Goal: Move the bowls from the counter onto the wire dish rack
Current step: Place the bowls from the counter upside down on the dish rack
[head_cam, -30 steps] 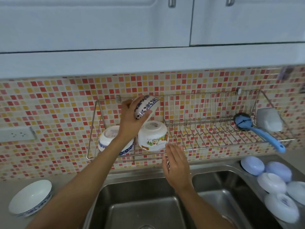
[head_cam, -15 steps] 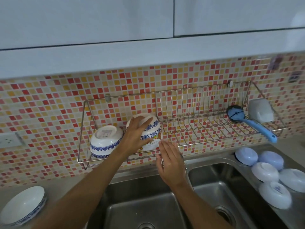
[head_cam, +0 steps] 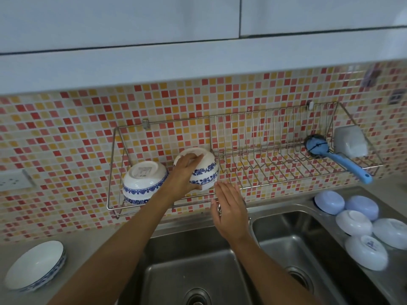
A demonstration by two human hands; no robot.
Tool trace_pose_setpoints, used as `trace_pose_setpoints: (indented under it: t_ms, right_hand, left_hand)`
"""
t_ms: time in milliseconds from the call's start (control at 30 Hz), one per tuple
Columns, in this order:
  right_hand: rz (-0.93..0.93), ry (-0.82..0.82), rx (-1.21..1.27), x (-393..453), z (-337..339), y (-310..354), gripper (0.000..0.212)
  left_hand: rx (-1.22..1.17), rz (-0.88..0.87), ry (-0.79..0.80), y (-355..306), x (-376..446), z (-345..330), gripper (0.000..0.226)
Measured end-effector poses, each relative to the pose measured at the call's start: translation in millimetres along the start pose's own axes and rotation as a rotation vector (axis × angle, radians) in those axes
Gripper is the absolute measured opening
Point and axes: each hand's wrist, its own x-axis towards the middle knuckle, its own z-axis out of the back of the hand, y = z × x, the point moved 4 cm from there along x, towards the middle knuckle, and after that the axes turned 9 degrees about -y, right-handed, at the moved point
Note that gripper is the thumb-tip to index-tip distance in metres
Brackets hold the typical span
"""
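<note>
The wire dish rack (head_cam: 264,150) hangs on the tiled wall above the sink. My left hand (head_cam: 184,175) grips a white bowl with a blue floral band (head_cam: 206,171), upside down on the left part of the rack, stacked over another bowl that it hides. To its left a second blue-banded bowl (head_cam: 143,181) lies tilted, base toward me. My right hand (head_cam: 230,208) hovers open just below the rack's front edge, holding nothing. Several pale bowls (head_cam: 354,223) lie upside down on the counter at the right. A stack of shallow blue-rimmed dishes (head_cam: 35,265) sits on the counter at the left.
A blue dish brush (head_cam: 337,159) and a white cup (head_cam: 350,140) lie at the rack's right end. A double steel sink (head_cam: 286,249) lies under my arms. A wall socket (head_cam: 13,180) is at the far left. White cabinets hang overhead.
My left hand brought the blue-banded bowl down from above the rack onto the cartoon-printed bowl, covering it. My right hand stayed open below the rack. The camera view shifted left.
</note>
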Motion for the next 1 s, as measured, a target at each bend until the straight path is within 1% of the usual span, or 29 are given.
trace_pose_setpoints:
  t_ms: [133, 233, 367, 433, 467, 567, 667, 800, 1000]
  right_hand:
    - [-0.003, 0.027, -0.008, 0.6, 0.8, 1.1, 0.041]
    - [-0.011, 0.048, -0.017, 0.9, 1.4, 1.9, 0.042]
    - [-0.028, 0.075, -0.037, 0.8, 2.8, 3.7, 0.043]
    - [-0.032, 0.084, -0.049, 0.9, 3.5, 4.6, 0.044]
    - [-0.036, 0.090, -0.051, 0.9, 3.7, 5.0, 0.045]
    - [-0.060, 0.114, -0.059, 0.2, 2.9, 5.1, 0.046]
    - [-0.074, 0.165, -0.081, -2.0, 1.7, 5.8, 0.050]
    - [-0.089, 0.235, -0.123, -5.0, 1.8, 6.4, 0.056]
    - [-0.179, 0.290, -0.183, -8.1, 2.1, 21.0, 0.065]
  left_hand:
    - [-0.055, 0.021, -0.003, 4.1, -6.9, 1.4, 0.090]
    - [-0.078, 0.127, -0.084, 9.9, -19.6, 8.6, 0.079]
    - [0.088, 0.168, -0.250, 17.5, -47.0, 25.5, 0.056]
    - [0.161, 0.184, -0.312, 24.7, -64.4, 31.0, 0.053]
    - [0.198, 0.215, -0.326, 30.6, -73.6, 32.4, 0.056]
    - [0.340, 0.304, -0.265, 48.8, -97.5, 32.9, 0.068]
    - [0.410, 0.302, -0.217, 57.0, -111.5, 32.6, 0.075]
    - [0.429, 0.301, -0.178, 60.9, -121.9, 31.2, 0.073]
    - [0.452, 0.253, -0.181, 58.6, -152.0, 27.1, 0.064]
